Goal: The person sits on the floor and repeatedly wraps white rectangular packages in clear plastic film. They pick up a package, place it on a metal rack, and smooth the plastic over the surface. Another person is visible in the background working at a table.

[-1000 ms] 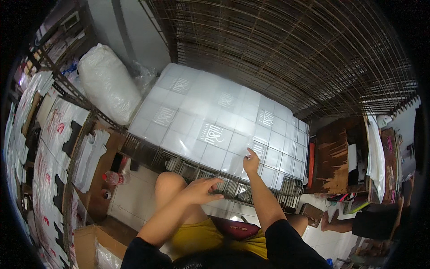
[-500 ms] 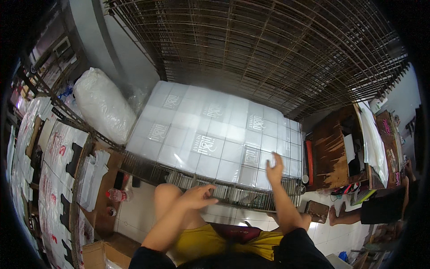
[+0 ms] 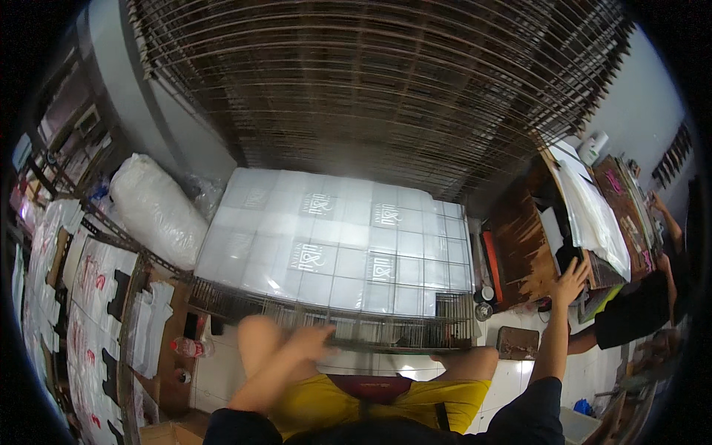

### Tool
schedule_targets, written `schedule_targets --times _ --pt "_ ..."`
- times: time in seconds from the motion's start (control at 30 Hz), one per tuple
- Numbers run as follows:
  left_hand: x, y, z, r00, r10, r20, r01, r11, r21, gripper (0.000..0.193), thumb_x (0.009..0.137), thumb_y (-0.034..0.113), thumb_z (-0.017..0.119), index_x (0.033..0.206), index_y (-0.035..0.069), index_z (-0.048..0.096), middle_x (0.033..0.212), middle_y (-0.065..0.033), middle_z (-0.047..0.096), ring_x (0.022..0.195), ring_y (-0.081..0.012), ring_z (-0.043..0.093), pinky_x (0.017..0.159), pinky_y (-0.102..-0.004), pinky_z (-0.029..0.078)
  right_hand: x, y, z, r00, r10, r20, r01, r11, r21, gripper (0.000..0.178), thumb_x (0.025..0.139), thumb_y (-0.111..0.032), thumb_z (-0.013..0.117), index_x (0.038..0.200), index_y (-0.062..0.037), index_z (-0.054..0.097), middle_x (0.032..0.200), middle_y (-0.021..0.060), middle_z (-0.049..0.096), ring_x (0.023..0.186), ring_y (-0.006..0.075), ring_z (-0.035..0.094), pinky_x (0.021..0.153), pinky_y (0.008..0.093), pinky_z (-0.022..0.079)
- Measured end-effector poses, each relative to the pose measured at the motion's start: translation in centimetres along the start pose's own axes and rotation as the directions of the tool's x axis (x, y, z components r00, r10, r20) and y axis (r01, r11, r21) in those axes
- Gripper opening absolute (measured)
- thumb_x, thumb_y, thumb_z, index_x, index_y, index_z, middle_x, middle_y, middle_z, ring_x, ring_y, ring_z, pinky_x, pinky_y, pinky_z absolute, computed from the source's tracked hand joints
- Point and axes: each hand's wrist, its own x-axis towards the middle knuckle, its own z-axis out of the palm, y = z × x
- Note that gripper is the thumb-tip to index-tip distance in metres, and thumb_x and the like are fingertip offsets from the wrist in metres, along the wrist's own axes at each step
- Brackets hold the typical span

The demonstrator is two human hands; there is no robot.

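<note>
Translucent plastic bags with white print (image 3: 319,256) lie flat in rows on a wire drying rack (image 3: 404,330) in front of me. My left hand (image 3: 313,343) is at the rack's near edge, above my left knee, smeared by motion; its fingers cannot be made out clearly. Far to the right, my right hand (image 3: 571,282) reaches to the front edge of a worn wooden cabinet (image 3: 523,252), its fingers spread. It is close to a dark opening under a stack of clear plastic sheets (image 3: 593,215), and nothing shows in its grasp. Whether it touches the cabinet cannot be told.
Many raised wire racks (image 3: 371,81) overhang the far side. A stuffed white plastic sack (image 3: 156,211) stands at the left, beyond shelves of printed sheets (image 3: 96,311). A bottle (image 3: 189,347) lies on the floor. Another person in dark clothes (image 3: 634,315) is at the right.
My right hand has swung from above the bags out to the cabinet at the right. The left hand stays near the rack's edge, now blurred. The view has turned right.
</note>
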Motion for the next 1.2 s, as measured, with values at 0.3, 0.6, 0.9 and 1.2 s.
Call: schedule_targets --times 0.3,0.6,0.9,1.2 --pt "-0.4 10.7 3.5 0.967 0.237 0.097 -0.239 0.971 0.003 0.072 0.08 0.058 0.056 0.136 0.016 0.037 0.122 -0.0193 0.053 0.11 -0.0349 0.054 0.09 -0.0445 0.044 0.2 -0.1 1.0 0.994 0.104 0.039 -0.107 0.991 0.083 0.094 0.06 -0.029 0.079 0.14 -0.017 0.031 0.148 0.0169 0.021 0.136 0.0347 0.019 0.094 0.0488 0.035" --pt "5.1 3.2 9.2 0.97 -0.093 0.226 0.098 0.995 -0.01 0.079 0.074 0.062 0.062 0.132 0.012 0.043 0.107 -0.0156 0.062 0.102 -0.0309 0.059 0.088 -0.0394 0.046 0.0 -0.6 0.3 0.991 0.113 0.076 -0.121 0.987 0.104 0.056 0.063 -0.029 0.075 0.114 -0.0127 0.057 0.148 0.0215 0.016 0.136 0.0388 0.016 0.069 0.0408 0.046" --pt "5.9 3.3 11.9 0.939 -0.11 0.327 0.108 0.994 0.023 0.074 0.075 0.057 0.062 0.129 0.009 0.046 0.106 -0.0178 0.062 0.101 -0.032 0.059 0.086 -0.0373 0.046 -0.5 0.6 0.1 0.999 0.024 0.034 -0.027 0.994 0.11 0.058 0.056 -0.028 0.077 0.109 -0.011 0.06 0.149 0.0215 0.012 0.137 0.0384 0.013 0.071 0.0423 0.048" --pt "5.8 3.3 11.4 0.946 -0.044 0.32 0.036 0.999 0.031 0.08 0.077 0.062 0.059 0.133 0.006 0.042 0.101 -0.0158 0.063 0.094 -0.0284 0.061 0.081 -0.0355 0.048 0.0 -0.5 -0.7 0.995 0.096 0.011 -0.097 0.977 0.192 0.05 0.057 -0.021 0.075 0.103 -0.0077 0.059 0.147 0.0207 0.016 0.136 0.0397 0.014 0.071 0.0455 0.047"
